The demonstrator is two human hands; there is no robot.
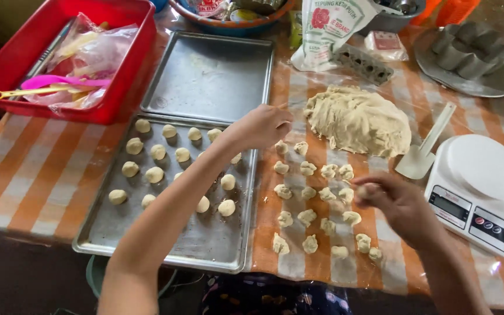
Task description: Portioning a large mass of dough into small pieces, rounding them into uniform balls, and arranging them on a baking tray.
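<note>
- The table [36, 175] wears an orange-and-white checked cloth under clear plastic.
- A metal baking tray [147, 233] lies at about 8 o'clock from the picture's middle, holding smooth rolled dough balls [154, 174] in loose rows.
- A second, bare baking tray [211, 76] sits just beyond it, at 12 o'clock from the first.
- A red plastic bin [121, 87] with bagged utensils stands at 10 o'clock.
- The big dough mound [358, 119] rests at 1 o'clock from the middle, a white flour bag [328, 29] behind it.
- A white kitchen scale [478, 189] sits at 3 o'clock, a white scraper [424, 149] just beside it.
- A round metal plate of small moulds [468, 55] lies at 2 o'clock.
- The left hand [261, 125] hovers over the full tray's far right corner, fingers curled together; whether they pinch anything I cannot tell.
- The right hand [395, 201] is at 4 o'clock, fingers closed on a small dough piece [368, 189].
- Rough torn dough portions [307, 217] lie scattered on the cloth between tray and right hand, at 6 o'clock from the mound.
</note>
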